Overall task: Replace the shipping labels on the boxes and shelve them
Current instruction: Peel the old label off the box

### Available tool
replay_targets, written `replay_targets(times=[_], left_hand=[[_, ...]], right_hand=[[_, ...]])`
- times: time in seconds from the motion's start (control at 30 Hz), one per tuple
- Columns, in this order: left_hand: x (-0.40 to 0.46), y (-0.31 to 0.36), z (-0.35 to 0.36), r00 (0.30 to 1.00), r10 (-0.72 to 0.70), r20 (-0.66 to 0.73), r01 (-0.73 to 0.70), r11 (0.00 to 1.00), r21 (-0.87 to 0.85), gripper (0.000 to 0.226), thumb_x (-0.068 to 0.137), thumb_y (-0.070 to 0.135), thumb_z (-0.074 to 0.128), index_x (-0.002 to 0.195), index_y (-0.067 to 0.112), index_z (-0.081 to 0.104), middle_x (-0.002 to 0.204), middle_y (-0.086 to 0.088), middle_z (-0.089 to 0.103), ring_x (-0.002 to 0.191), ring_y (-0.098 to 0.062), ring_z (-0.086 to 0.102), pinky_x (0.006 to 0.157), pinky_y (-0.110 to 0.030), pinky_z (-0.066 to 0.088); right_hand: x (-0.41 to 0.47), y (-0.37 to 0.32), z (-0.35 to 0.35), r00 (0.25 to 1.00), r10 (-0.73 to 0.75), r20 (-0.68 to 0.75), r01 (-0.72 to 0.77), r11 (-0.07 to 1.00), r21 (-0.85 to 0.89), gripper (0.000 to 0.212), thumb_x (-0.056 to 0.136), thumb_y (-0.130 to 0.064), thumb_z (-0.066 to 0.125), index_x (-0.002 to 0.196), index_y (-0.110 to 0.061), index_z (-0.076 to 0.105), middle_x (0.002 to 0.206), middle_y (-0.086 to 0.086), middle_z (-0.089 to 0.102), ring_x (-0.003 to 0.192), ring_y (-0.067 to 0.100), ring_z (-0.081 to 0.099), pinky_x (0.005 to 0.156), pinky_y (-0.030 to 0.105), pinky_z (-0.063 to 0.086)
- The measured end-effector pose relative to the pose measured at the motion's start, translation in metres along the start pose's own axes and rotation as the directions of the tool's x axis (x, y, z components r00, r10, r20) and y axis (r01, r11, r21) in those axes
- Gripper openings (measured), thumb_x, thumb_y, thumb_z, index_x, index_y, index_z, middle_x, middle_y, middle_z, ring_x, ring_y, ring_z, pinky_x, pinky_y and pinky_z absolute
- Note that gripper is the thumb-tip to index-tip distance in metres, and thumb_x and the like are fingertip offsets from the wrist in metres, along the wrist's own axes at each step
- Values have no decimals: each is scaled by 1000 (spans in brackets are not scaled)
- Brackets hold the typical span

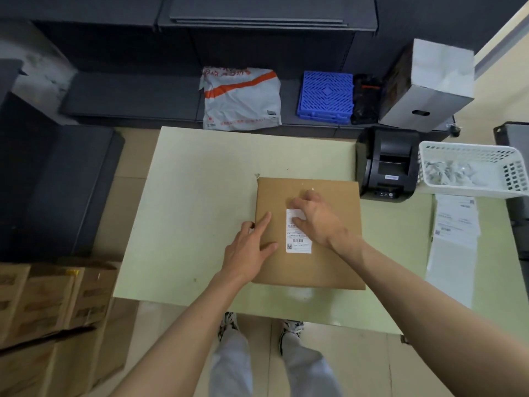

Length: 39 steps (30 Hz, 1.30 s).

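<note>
A flat brown cardboard box (332, 267) lies on the pale green table (194, 213). A white shipping label (299, 243) with a barcode is stuck on its top. My left hand (249, 250) rests flat on the box's left edge with the fingers straight. My right hand (317, 219) lies over the upper part of the label, fingers spread and lightly bent, touching it. The label's top edge is partly hidden under those fingers.
A black label printer (388, 164) stands at the table's right rear, beside a white basket (472, 170) of crumpled paper. Label sheets (455, 222) lie at the right. Behind are dark shelves with a grey mailer bag (240, 98), a blue crate (326, 96) and a white box (429, 87). Cardboard boxes (51, 305) are stacked at the lower left.
</note>
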<state>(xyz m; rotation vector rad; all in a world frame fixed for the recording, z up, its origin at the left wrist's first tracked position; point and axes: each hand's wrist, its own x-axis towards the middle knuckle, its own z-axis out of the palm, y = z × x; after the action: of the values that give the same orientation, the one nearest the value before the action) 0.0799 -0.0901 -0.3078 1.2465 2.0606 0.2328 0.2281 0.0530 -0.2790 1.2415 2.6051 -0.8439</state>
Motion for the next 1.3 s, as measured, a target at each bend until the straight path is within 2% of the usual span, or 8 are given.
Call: replay_targets(times=[0.17, 0.67, 0.9, 1.1, 1.2, 1.3], left_hand=[[1, -4, 2, 1000, 12, -6, -12, 1000, -27, 72, 97, 60, 50, 154, 55, 7, 144, 0, 37, 124, -21, 52, 94, -42, 48], [-1, -3, 5, 1000, 2, -9, -2, 1000, -18, 72, 97, 60, 50, 155, 55, 6, 146, -4, 37, 127, -25, 51, 94, -44, 48], [-1, -2, 4, 1000, 1, -8, -1, 1000, -7, 72, 98, 60, 49, 155, 55, 6, 145, -5, 38, 125, -25, 52, 94, -46, 49], [-1, -2, 4, 1000, 0, -13, 0, 1000, -12, 72, 98, 58, 51, 154, 55, 6, 145, -4, 38, 124, -26, 53, 93, -46, 49], [-2, -2, 4, 1000, -3, -8, 3, 1000, -22, 73, 98, 57, 52, 154, 55, 5, 146, -4, 38, 125, -25, 52, 93, -45, 49], [-1, -2, 4, 1000, -3, -8, 3, 999, -34, 73, 98, 58, 51, 153, 56, 4, 146, -3, 38, 125, -25, 52, 93, -46, 49]], right_hand=[[2, -1, -2, 1000, -11, 25, 11, 1000, -19, 36, 93, -22, 57, 129, -24, 54, 125, 8, 46, 117, 27, 44, 94, 37, 40], [6, -5, -4, 998, 30, 57, -30, 1000, 8, 28, 93, -18, 53, 120, -23, 57, 124, 8, 45, 116, 28, 45, 95, 36, 39], [8, -7, 0, 998, 39, 56, -36, 999, -39, 25, 95, -20, 47, 119, -24, 54, 120, 7, 43, 113, 27, 44, 90, 36, 35], [4, -8, 5, 999, 40, 30, -37, 995, -95, 26, 98, -29, 43, 117, -22, 60, 118, 8, 43, 116, 29, 42, 91, 37, 35], [-2, -2, 6, 999, 46, -14, -46, 999, 4, 21, 98, -23, 47, 114, -20, 60, 108, 2, 40, 108, 26, 45, 84, 33, 32], [-2, 1, 5, 1000, 31, -5, -31, 997, 65, 29, 98, -20, 45, 125, -26, 56, 110, 2, 42, 108, 24, 45, 90, 36, 35]])
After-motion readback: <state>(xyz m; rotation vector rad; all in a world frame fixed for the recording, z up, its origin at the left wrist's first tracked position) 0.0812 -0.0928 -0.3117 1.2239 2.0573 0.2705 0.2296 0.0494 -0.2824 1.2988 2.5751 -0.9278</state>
